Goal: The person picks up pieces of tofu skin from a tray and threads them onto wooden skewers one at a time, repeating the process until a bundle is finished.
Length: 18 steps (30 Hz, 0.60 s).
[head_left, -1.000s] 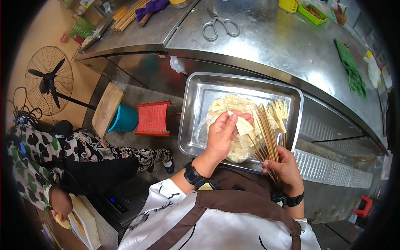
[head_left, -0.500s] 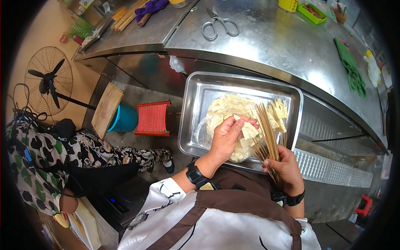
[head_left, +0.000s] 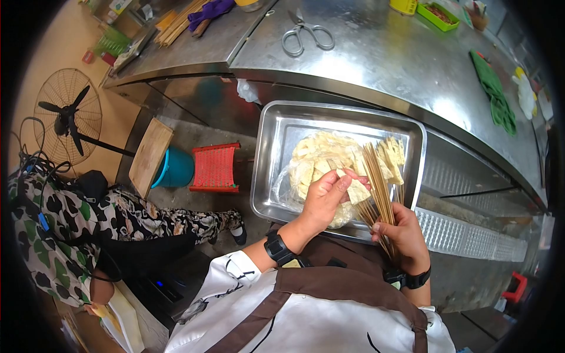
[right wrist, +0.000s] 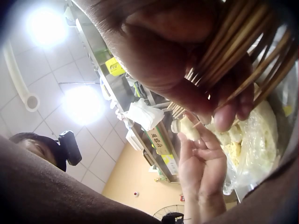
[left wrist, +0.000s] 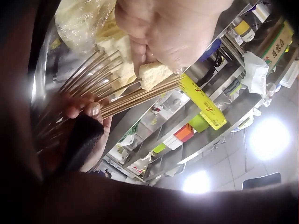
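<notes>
My left hand (head_left: 325, 199) pinches a pale yellow, flat piece of food (head_left: 358, 191) that looks like tofu skin. In the left wrist view, a thin skewer tip meets the edge of this piece (left wrist: 154, 76). My right hand (head_left: 405, 235) grips a bundle of bamboo skewers (head_left: 382, 185) by the lower ends, the sticks fanning upward. Behind the bundle, pale pieces on skewers (head_left: 393, 154) lie at the right side of the steel tray (head_left: 256, 176). A clear plastic bag of similar pieces (head_left: 312, 154) rests in the tray, below my left hand.
A steel counter (head_left: 376, 65) runs beyond the tray, with scissors (head_left: 307, 36), a green cloth (head_left: 493, 94) and a green box (head_left: 438, 16) on it. Left of the tray are a red stool (head_left: 216, 169), a blue bucket (head_left: 176, 167), a fan (head_left: 69, 115) and another person (head_left: 53, 235).
My left hand has moved right and slightly toward me with the pale piece, closer to the skewers. The right hand has stayed nearly still. The other person's arm has shifted a little.
</notes>
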### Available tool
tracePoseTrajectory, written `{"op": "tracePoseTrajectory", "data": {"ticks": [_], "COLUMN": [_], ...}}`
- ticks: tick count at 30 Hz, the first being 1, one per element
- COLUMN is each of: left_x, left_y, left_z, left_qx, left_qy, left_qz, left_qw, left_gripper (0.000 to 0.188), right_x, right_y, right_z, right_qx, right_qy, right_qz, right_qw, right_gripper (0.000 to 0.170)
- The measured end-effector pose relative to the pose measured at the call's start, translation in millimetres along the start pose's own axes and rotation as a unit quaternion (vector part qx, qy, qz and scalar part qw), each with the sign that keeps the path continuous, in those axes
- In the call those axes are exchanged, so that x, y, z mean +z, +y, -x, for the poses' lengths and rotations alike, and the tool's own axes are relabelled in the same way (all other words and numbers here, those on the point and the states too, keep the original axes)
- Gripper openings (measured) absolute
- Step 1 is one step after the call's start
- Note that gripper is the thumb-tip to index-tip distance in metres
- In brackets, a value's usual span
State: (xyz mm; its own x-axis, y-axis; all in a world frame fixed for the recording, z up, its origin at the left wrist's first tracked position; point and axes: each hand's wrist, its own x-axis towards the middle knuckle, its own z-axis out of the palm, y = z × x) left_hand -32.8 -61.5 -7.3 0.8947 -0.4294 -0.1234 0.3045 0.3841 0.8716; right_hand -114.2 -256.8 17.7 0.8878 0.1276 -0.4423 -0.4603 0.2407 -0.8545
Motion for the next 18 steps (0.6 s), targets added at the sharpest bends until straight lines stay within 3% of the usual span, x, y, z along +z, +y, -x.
{"op": "tracePoseTrajectory", "data": {"ticks": [9, 11, 12, 15, 17, 18], "left_x": [9.1, 7.6, 4.7, -4.9, -8.2, -12.2], "left_y": [7.4, 9.8, 9.7, 11.0, 15.1, 18.3], "left_z": [1.3, -0.3, -1.2, -4.2, -5.2, -6.0], "left_qx": [-0.011, 0.009, 0.008, -0.005, 0.010, 0.009], "left_qy": [0.042, 0.035, 0.036, 0.030, 0.048, 0.049], "left_qz": [-0.032, -0.055, -0.055, -0.125, -0.139, -0.138], "left_qw": [0.999, 0.998, 0.998, 0.992, 0.989, 0.989], "left_gripper": [0.023, 0.023, 0.023, 0.024, 0.027, 0.027], "right_x": [0.2, -8.4, -7.6, -5.6, -5.6, -7.2], "right_y": [6.1, 15.3, 14.1, -0.6, -15.0, -14.8], "right_z": [2.8, 0.6, 2.1, 14.1, 19.8, 19.3], "right_qx": [-0.016, -0.178, -0.177, -0.131, 0.038, 0.039], "right_qy": [0.031, 0.041, 0.040, 0.054, -0.021, -0.021], "right_qz": [0.017, 0.214, 0.213, 0.181, 0.029, 0.029], "right_qw": [0.999, 0.960, 0.960, 0.973, 0.999, 0.999], "right_gripper": [0.019, 0.017, 0.017, 0.016, 0.015, 0.015]}}
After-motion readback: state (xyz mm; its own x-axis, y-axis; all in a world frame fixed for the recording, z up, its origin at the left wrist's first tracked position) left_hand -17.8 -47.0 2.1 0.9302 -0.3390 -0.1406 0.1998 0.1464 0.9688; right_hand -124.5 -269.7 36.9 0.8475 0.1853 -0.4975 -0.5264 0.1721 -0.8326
